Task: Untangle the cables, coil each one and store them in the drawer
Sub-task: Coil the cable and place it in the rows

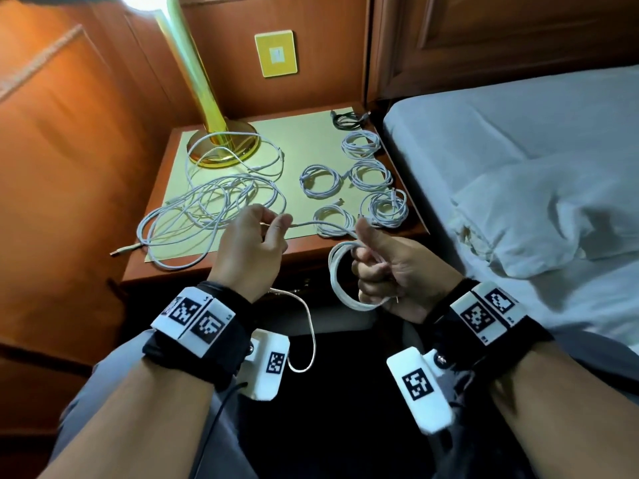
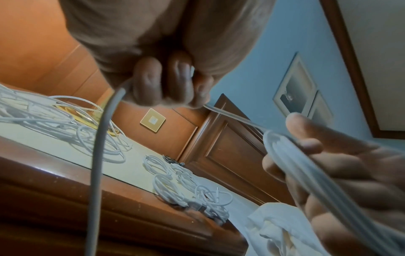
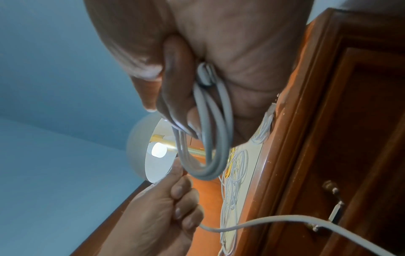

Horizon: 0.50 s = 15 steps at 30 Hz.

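R hand (image 1: 387, 267) fisted round partly wound white cable coil (image 1: 340, 288), thumb up. L hand (image 1: 250, 243) pinching same cable's straight run (image 1: 311, 223) betw thumb & forefinger, other fingers curled; slack tail (image 1: 309, 337) hanging below wrists. Beyond, on nightstand (image 1: 145, 267): tangled white cables (image 1: 211, 209) left, five finished white coils (image 1: 363, 183) right, dark coil (image 1: 347, 121) at back corner. Gold lamp base (image 1: 224, 143) behind tangle. Bed (image 1: 518, 150) to right.

At frame centre, the right hand (image 1: 387, 267) grips a white cable coil (image 1: 340, 281) (several loops); the left hand (image 1: 254, 243) pinches its free strand above the nightstand (image 1: 408, 216).
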### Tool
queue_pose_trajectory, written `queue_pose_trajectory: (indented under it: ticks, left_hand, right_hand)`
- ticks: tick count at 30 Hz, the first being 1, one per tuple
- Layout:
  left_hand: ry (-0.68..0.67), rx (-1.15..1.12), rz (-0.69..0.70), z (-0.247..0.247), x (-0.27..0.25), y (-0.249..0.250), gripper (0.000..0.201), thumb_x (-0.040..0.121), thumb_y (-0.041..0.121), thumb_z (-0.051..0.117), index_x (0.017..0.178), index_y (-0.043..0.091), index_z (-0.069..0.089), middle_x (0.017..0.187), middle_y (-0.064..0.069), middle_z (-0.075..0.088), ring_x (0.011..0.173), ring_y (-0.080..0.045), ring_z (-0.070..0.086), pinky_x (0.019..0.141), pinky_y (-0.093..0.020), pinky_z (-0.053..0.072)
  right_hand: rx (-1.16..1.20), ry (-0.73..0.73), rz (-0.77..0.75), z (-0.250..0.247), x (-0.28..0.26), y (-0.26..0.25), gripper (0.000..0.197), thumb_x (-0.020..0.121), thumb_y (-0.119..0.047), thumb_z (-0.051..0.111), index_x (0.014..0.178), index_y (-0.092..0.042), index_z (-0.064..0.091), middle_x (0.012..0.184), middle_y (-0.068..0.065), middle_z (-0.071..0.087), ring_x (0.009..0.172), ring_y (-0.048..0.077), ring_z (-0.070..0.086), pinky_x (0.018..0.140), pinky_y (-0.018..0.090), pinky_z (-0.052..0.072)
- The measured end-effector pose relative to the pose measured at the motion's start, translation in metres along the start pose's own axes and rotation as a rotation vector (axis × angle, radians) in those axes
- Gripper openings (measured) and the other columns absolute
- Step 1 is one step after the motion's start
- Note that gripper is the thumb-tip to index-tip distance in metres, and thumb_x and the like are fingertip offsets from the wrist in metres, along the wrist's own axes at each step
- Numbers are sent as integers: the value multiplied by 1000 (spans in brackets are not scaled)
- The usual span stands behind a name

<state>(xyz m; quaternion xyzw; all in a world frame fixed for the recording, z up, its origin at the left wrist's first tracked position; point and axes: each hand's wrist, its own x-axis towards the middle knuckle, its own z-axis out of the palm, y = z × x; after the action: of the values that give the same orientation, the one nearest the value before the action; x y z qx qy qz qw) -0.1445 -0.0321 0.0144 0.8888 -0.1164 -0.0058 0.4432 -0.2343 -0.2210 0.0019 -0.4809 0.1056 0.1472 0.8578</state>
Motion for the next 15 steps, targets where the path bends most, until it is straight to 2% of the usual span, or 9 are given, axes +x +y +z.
queue_pose_trajectory:
  ticks: [3, 5, 7, 9, 10, 12, 15]
  left_hand:
    - [-82, -20, 94, 5, -5, 1, 11, 103, 22, 50, 98, 25, 60, 78, 6, 65, 61, -12, 55, 59, -29, 42]
    - [-138, 3, 180, 8, -11, 5, 17, 103, 16, 48, 105, 25, 62, 84, 11, 65, 63, -4, 55, 60, -22, 42]
    - [-173, 10, 268, 11, -18, 14, 17, 103, 20, 50, 112, 19, 64, 79, 18, 61, 66, 6, 54, 63, -8, 37]
    - [-199, 54, 327, 15, -23, 21, 28, 100, 32, 54, 120, 15, 63, 86, 18, 61, 72, 7, 53, 66, -2, 35]
    - [-212, 91, 339, 16, -23, 23, 31, 98, 37, 57, 120, 16, 62, 89, 16, 63, 72, 5, 54, 66, -2, 35]
    - [-220, 155, 344, 20, -21, 24, 24, 95, 38, 62, 109, 19, 62, 82, 11, 64, 66, -1, 55, 60, -7, 36]
    - [-281, 217, 321, 25, -18, 28, 18, 97, 38, 56, 90, 21, 58, 71, 6, 57, 62, -6, 50, 54, -16, 35]
  right_hand:
    - [61, 13, -46, 3, 4, 0, 39, 87, -51, 51, 70, -19, 38, 43, -8, 22, 30, 6, 18, 44, 24, 14]
    - [63, 44, -73, 5, 8, -2, 40, 86, -53, 49, 68, -20, 35, 42, -8, 24, 30, 7, 19, 45, 26, 12]
    - [50, 91, -107, 7, 10, -4, 41, 84, -55, 49, 67, -21, 34, 42, -7, 24, 31, 8, 18, 46, 26, 12]
    - [31, 146, -128, 8, 12, -6, 43, 89, -55, 46, 66, -21, 32, 42, -7, 23, 32, 8, 18, 43, 22, 14]
    - [24, 174, -130, 9, 12, -7, 44, 93, -53, 44, 66, -22, 31, 42, -7, 23, 32, 8, 18, 42, 21, 15]
    - [4, 223, -126, 9, 12, -10, 45, 98, -51, 42, 67, -21, 30, 43, -6, 23, 32, 8, 17, 41, 19, 15]
    - [-40, 265, -135, 8, 11, -14, 47, 98, -52, 42, 65, -20, 31, 42, -6, 26, 32, 8, 18, 41, 18, 16]
